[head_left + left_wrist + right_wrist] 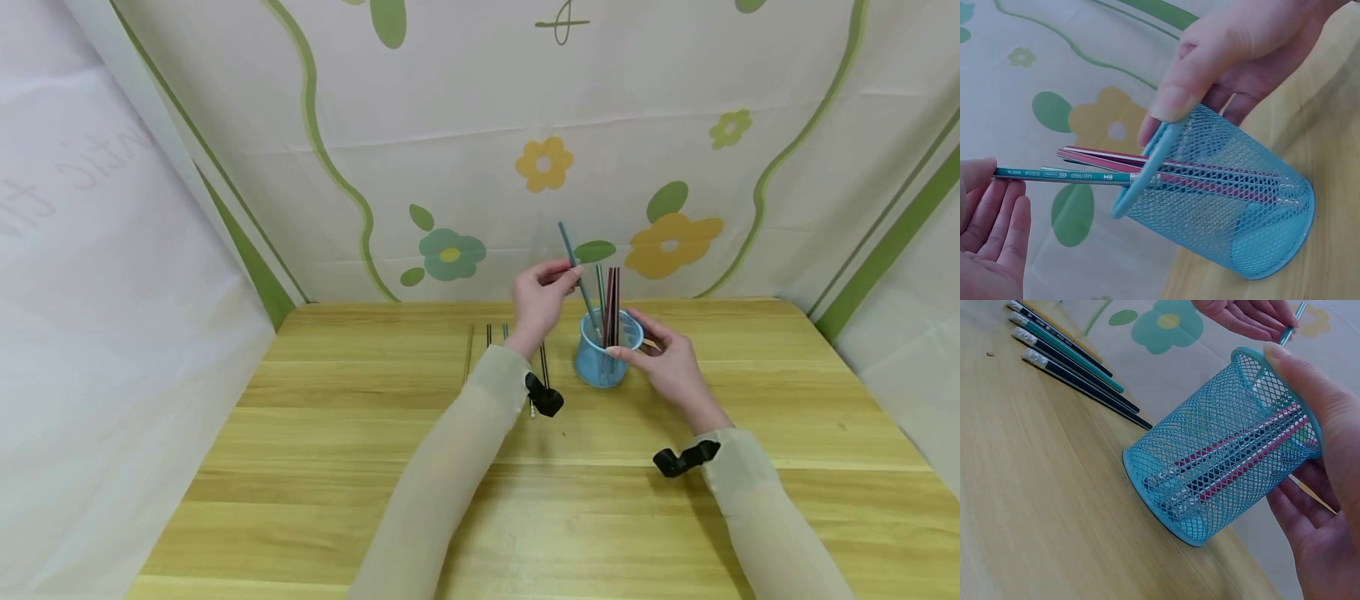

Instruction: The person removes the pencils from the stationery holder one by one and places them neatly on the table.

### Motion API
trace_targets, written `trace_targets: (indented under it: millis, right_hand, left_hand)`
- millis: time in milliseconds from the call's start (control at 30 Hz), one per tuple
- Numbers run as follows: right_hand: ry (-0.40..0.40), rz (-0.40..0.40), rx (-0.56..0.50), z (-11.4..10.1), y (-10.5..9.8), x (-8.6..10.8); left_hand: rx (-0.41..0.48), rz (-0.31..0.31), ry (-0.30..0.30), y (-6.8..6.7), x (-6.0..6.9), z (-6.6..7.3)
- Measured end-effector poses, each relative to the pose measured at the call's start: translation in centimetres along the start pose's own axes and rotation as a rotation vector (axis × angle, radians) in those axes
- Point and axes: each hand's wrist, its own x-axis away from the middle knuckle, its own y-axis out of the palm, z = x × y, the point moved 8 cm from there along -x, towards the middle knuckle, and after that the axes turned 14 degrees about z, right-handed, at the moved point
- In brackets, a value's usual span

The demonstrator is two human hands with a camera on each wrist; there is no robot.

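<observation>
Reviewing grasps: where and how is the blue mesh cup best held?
Probably by the rounded rim, coming from the right: the cup stands upright, and the left hand holds a teal pencil slanted in from the left.

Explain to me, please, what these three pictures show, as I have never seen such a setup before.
Gladly. There is no robot here: the two bare hands belong to a person in long sleeves. The wide picture comes from a camera on the person's head, looking forward and down. The others come from the left wrist camera and the right wrist camera. On the wooden table lies a row of pencils. The left hand pinches a teal pencil, whose lower end is inside a blue mesh cup. The right hand holds that cup near its rim. Several more pencils stand in it.
</observation>
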Motion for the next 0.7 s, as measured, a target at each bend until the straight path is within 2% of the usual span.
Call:
trace_targets:
  millis: [400, 700]
  right_hand:
    - [0.003, 0.007, 0.006, 0.4, -0.1, -0.2]
    - [0.0, 0.005, 0.002, -0.2, -0.1, 0.0]
  left_hand:
    - [0.035, 0.009, -0.025, -1.8, -0.4, 1.0]
    - [0.029, 0.011, 0.009, -3.4, -0.6, 1.9]
